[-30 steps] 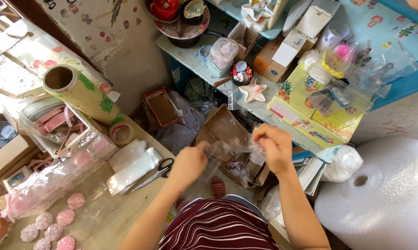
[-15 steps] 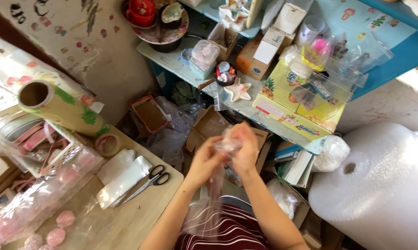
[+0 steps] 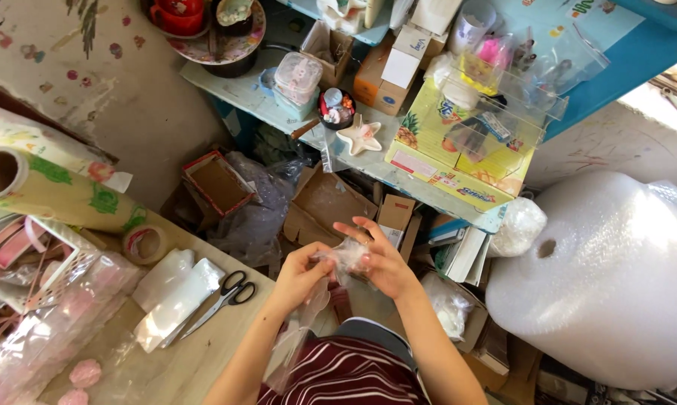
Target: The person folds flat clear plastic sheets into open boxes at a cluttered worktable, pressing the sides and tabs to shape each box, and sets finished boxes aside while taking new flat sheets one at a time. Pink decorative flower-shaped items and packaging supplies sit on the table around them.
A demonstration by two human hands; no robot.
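Clear crinkly plastic bag (image 3: pixel 308 330) hangs above the lap, its mouth pinched between left hand (image 3: pixel 297 277) and right hand (image 3: pixel 380 262), both closed on it. Best to keep the opening taut, away from the black-handled scissors (image 3: pixel 222 296).

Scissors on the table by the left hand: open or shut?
Shut. The scissors lie flat on the table with blades together in one line, handles side by side, apart from the left hand.

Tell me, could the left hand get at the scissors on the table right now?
Probably yes, once it lets go. The left hand and the right hand are together pinching a clear plastic bag. The scissors lie in the open on the table just beside that hand, with nothing between.
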